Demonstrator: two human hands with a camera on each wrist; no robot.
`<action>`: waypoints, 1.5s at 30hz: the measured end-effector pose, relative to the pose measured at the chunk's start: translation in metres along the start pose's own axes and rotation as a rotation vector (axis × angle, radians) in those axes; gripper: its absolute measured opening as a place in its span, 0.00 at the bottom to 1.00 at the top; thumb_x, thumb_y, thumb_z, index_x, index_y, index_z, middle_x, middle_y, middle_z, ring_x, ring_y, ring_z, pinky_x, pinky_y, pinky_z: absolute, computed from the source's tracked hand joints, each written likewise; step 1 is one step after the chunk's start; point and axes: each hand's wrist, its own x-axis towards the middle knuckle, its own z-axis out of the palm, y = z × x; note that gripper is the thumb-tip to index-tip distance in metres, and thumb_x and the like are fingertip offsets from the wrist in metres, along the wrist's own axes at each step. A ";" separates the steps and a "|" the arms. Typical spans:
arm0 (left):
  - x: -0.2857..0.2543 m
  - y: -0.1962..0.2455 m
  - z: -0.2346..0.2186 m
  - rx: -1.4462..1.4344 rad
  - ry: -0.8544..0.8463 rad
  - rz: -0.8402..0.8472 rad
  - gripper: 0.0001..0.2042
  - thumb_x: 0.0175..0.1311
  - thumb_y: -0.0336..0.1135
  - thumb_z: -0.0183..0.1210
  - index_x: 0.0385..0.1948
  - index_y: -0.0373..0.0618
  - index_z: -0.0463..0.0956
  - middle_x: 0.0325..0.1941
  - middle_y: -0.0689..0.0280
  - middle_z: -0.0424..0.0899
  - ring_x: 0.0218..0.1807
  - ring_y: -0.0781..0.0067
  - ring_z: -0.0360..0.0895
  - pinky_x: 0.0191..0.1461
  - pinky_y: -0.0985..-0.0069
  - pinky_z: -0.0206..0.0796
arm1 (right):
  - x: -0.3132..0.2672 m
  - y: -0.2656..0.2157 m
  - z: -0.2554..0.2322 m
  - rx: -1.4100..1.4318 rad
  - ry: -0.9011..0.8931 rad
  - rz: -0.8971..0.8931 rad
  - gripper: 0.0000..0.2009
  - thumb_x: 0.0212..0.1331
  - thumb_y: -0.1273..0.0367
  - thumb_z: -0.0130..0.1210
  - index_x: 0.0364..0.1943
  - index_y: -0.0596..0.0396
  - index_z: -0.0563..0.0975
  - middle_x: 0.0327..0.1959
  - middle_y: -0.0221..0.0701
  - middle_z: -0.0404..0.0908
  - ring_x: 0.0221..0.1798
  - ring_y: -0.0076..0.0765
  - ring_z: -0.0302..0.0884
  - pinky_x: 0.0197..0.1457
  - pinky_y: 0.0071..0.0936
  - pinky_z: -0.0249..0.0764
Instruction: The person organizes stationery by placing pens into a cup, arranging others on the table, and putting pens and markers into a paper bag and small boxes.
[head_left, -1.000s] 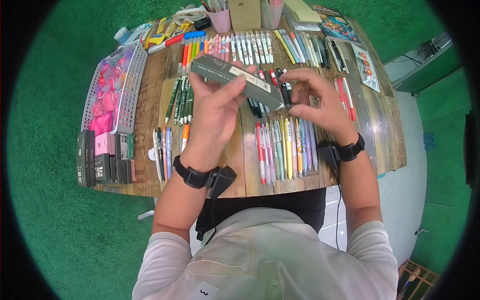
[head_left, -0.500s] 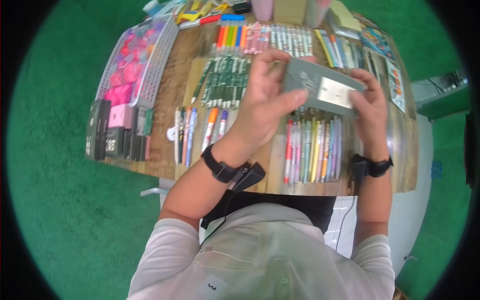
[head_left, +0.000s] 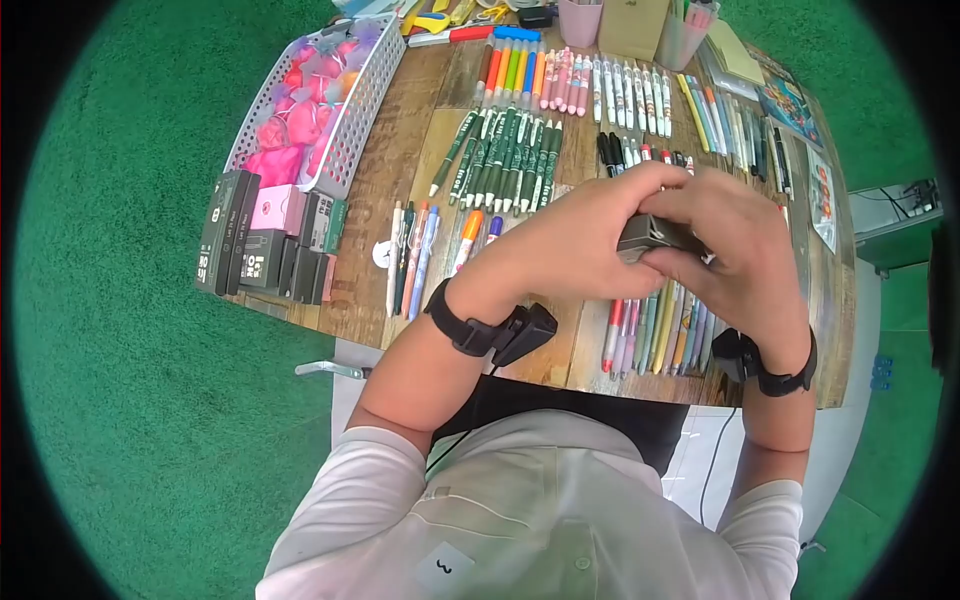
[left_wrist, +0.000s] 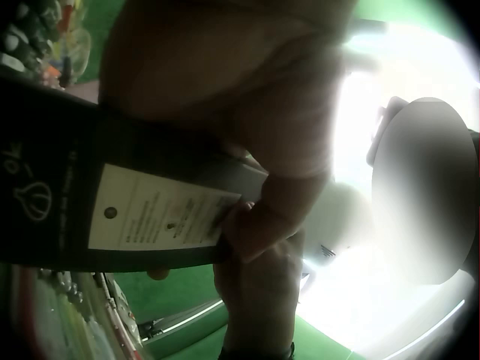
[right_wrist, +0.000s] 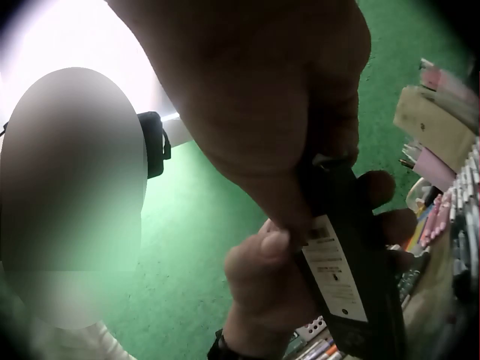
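Note:
A dark narrow cardboard box (head_left: pixel 648 236) is held up over the near part of the table, mostly covered by both hands in the head view. My left hand (head_left: pixel 585 240) grips it along its body. With curled fingers and thumb, my right hand (head_left: pixel 750 235) pinches its end. A white printed label (left_wrist: pixel 161 210) shows on one face in the left wrist view, beside a small onion-like drawing. The right wrist view shows the box (right_wrist: pixel 367 277) tilted, with left-hand fingers wrapped round its far side. Below the hands lie pastel pens (head_left: pixel 655 335).
Dark green pens (head_left: pixel 505 160) lie left of centre, with coloured markers (head_left: pixel 515 68) and white pens (head_left: pixel 630 95) behind. A white basket (head_left: pixel 350 150) of pink items stands at left, beside small boxes (head_left: pixel 265 245). Pen cups (head_left: pixel 685 40) stand at the back.
The box has turned from its label facing up to mostly hidden between my hands. My right hand has come onto its end. The head view has shifted, moving the table contents rightward.

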 end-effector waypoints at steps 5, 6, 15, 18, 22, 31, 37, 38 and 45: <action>0.002 -0.012 -0.005 -0.224 0.045 0.058 0.40 0.49 0.30 0.73 0.69 0.38 0.67 0.61 0.61 0.81 0.63 0.71 0.77 0.68 0.70 0.67 | 0.020 0.001 -0.003 -0.014 -0.069 -0.011 0.18 0.41 0.72 0.73 0.41 0.53 0.84 0.34 0.35 0.84 0.38 0.48 0.81 0.41 0.40 0.77; 0.002 -0.017 -0.006 -0.227 0.044 0.063 0.40 0.49 0.30 0.73 0.69 0.38 0.67 0.61 0.61 0.81 0.63 0.71 0.77 0.68 0.70 0.67 | 0.022 0.004 -0.003 0.008 -0.071 -0.023 0.17 0.42 0.72 0.72 0.40 0.53 0.84 0.35 0.35 0.84 0.38 0.48 0.82 0.41 0.40 0.78; 0.007 -0.018 0.005 -0.357 0.162 0.016 0.31 0.56 0.30 0.67 0.64 0.37 0.71 0.57 0.60 0.83 0.57 0.73 0.80 0.63 0.71 0.71 | 0.020 0.025 -0.004 0.375 -0.069 0.162 0.10 0.57 0.70 0.66 0.42 0.55 0.86 0.33 0.34 0.87 0.31 0.41 0.86 0.37 0.33 0.80; 0.010 -0.017 0.010 -0.437 0.170 0.081 0.28 0.61 0.33 0.63 0.64 0.34 0.70 0.57 0.59 0.83 0.57 0.71 0.80 0.63 0.71 0.71 | 0.021 0.024 -0.007 0.621 -0.142 0.483 0.11 0.60 0.70 0.68 0.46 0.56 0.85 0.35 0.35 0.88 0.28 0.32 0.83 0.33 0.28 0.78; 0.010 -0.017 0.007 -0.533 0.223 0.017 0.29 0.64 0.39 0.59 0.65 0.31 0.69 0.59 0.56 0.81 0.58 0.68 0.80 0.64 0.69 0.70 | 0.017 0.041 0.001 0.304 0.026 0.057 0.14 0.59 0.67 0.68 0.50 0.49 0.85 0.38 0.30 0.89 0.32 0.32 0.84 0.36 0.30 0.80; 0.011 -0.023 0.008 -0.475 0.274 0.083 0.32 0.62 0.43 0.59 0.65 0.30 0.68 0.57 0.54 0.81 0.59 0.66 0.80 0.66 0.68 0.68 | 0.011 0.047 0.000 0.179 0.065 -0.058 0.16 0.52 0.66 0.67 0.48 0.36 0.87 0.31 0.28 0.86 0.35 0.40 0.85 0.38 0.37 0.79; 0.007 -0.033 0.004 -0.401 0.286 0.034 0.32 0.59 0.37 0.60 0.65 0.31 0.68 0.60 0.53 0.81 0.61 0.65 0.80 0.68 0.69 0.67 | 0.011 0.050 -0.003 0.152 0.115 -0.059 0.13 0.52 0.65 0.66 0.44 0.37 0.88 0.25 0.28 0.86 0.28 0.41 0.83 0.31 0.37 0.76; 0.009 -0.030 0.007 -0.373 0.299 0.056 0.32 0.59 0.38 0.59 0.65 0.31 0.68 0.60 0.53 0.81 0.60 0.65 0.80 0.68 0.69 0.67 | 0.010 0.050 -0.004 0.141 0.093 -0.045 0.12 0.53 0.64 0.66 0.43 0.39 0.88 0.24 0.30 0.85 0.27 0.41 0.83 0.31 0.37 0.76; 0.010 -0.022 0.012 -0.452 0.312 0.066 0.30 0.65 0.44 0.58 0.64 0.31 0.69 0.55 0.52 0.83 0.53 0.66 0.84 0.59 0.69 0.76 | 0.011 0.050 -0.006 0.050 0.076 0.017 0.07 0.58 0.64 0.61 0.30 0.49 0.86 0.17 0.34 0.81 0.23 0.44 0.82 0.30 0.41 0.75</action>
